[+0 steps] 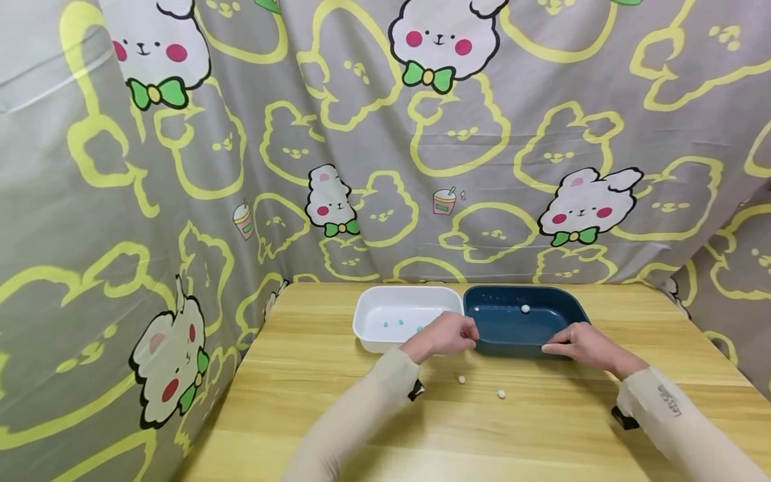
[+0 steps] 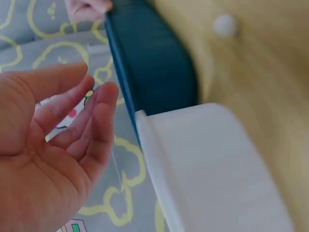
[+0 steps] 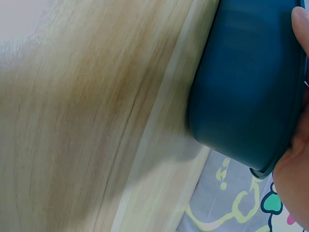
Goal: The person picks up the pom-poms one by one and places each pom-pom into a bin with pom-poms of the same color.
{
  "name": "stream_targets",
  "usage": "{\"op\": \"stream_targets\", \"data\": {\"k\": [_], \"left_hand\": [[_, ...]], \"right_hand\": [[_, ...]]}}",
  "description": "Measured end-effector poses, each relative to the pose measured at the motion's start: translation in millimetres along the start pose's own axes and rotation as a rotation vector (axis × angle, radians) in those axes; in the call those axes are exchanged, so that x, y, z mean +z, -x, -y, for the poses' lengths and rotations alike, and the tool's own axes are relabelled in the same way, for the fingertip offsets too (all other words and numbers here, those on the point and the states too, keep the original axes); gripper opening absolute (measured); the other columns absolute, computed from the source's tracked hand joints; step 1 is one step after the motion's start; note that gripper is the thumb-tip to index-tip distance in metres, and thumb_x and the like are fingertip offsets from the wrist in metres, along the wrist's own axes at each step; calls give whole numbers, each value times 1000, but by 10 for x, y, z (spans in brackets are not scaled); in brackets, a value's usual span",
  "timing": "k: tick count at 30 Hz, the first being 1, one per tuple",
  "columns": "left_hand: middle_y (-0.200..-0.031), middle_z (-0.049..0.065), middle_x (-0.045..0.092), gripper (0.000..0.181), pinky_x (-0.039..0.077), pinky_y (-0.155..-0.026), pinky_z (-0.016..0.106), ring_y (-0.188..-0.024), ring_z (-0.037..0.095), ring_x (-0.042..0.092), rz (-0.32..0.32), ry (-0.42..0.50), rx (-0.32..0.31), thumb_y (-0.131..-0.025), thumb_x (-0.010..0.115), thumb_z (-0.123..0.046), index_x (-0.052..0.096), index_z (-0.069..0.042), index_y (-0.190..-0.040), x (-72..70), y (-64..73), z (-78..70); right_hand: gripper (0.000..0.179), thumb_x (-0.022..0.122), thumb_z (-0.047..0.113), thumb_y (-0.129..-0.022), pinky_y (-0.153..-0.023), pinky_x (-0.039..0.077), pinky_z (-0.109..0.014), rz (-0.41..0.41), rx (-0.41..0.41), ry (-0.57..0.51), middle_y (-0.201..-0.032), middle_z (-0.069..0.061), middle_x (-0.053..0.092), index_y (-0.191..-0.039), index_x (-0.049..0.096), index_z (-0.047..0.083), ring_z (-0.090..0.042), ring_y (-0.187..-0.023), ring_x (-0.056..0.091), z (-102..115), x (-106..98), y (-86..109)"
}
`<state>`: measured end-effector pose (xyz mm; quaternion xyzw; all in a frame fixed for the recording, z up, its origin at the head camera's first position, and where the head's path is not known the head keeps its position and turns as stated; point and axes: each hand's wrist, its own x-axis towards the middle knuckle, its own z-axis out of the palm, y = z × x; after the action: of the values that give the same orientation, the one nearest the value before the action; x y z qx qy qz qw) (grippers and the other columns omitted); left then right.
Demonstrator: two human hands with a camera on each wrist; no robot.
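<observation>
My left hand hovers by the near rims where the white basin and the dark blue basin meet. In the left wrist view its fingers bend loosely, with nothing between them and a gap to the basins. My right hand grips the near right rim of the blue basin, thumb on the outer wall; its other fingers are mostly hidden. A white ball and a smaller one lie inside the blue basin. Several small teal pieces lie in the white basin.
Two white balls, one on the left and one on the right, lie on the wooden table in front of the basins. A patterned grey curtain hangs behind the table and along its left side.
</observation>
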<state>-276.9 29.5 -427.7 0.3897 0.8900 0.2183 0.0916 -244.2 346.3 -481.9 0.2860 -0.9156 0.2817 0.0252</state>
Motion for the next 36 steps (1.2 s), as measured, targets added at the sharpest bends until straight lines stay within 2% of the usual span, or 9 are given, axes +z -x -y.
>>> {"op": "stream_targets", "data": {"k": [4, 7, 11, 14, 17, 21, 25, 32, 36], "left_hand": [[-89, -7, 67, 12, 43, -71, 12, -79, -1, 59, 56, -11, 71, -88, 67, -13, 69, -8, -99, 130, 174, 88], [-93, -6, 67, 15, 44, -70, 13, -78, -1, 59, 92, -17, 63, -87, 69, -14, 69, -9, -101, 246, 277, 167], [-93, -4, 63, 20, 43, -71, 14, -77, 1, 57, 129, -73, 51, -85, 72, -17, 68, -11, -104, 364, 361, 240], [-90, -3, 61, 26, 41, -71, 14, -77, 2, 55, 143, -149, 87, -82, 74, -19, 67, -13, -106, 425, 383, 260], [-91, -4, 61, 30, 40, -71, 14, -78, 2, 53, 159, -186, 104, -81, 75, -20, 66, -14, -108, 463, 392, 250], [-92, -6, 58, 31, 40, -70, 15, -79, 2, 50, 178, -217, 77, -80, 75, -21, 64, -16, -109, 508, 388, 233], [-89, -8, 56, 29, 38, -70, 15, -78, 3, 48, 170, -265, 66, -80, 74, -21, 64, -18, -107, 550, 361, 230], [-75, -12, 56, 7, 36, -64, 12, -69, 1, 48, 146, -311, 116, -82, 71, -15, 65, -18, -85, 589, 315, 198], [-71, -13, 54, 7, 36, -61, 12, -65, 1, 48, 157, -288, 103, -83, 71, -16, 64, -19, -80, 606, 318, 181]], "right_hand": [[21, 64, 29, -91, -61, 50, -25, 18, 18, -5, -81, 5, 71, -86, 77, 13, -10, -73, 66, -14, -12, 8], [22, 63, 28, -91, -62, 50, -25, 23, 14, -9, -81, 4, 71, -87, 77, 13, -11, -73, 66, -10, -13, 3], [22, 63, 28, -91, -62, 50, -25, 17, 20, -6, -82, 3, 72, -87, 77, 12, -12, -74, 67, -3, -4, -1], [22, 64, 29, -91, -62, 50, -25, 18, 36, -4, -82, 3, 72, -86, 77, 13, -12, -74, 67, -2, -5, 0], [22, 64, 30, -91, -62, 50, -25, 17, 46, -2, -81, 4, 72, -86, 77, 13, -12, -74, 66, -4, -7, -1], [22, 64, 30, -91, -62, 50, -25, 20, 51, -10, -81, 4, 72, -87, 77, 13, -11, -74, 66, -6, -5, -9], [22, 63, 31, -91, -62, 50, -25, 23, 56, -16, -82, 4, 71, -87, 77, 14, -10, -73, 66, -4, -12, -15], [21, 63, 30, -91, -62, 50, -25, 14, 50, -4, -81, 5, 71, -86, 77, 16, -6, -73, 65, -17, -6, -15], [22, 63, 32, -91, -62, 50, -25, 26, 66, -13, -81, 6, 71, -86, 77, 17, -8, -73, 65, -27, -4, -12]]}}
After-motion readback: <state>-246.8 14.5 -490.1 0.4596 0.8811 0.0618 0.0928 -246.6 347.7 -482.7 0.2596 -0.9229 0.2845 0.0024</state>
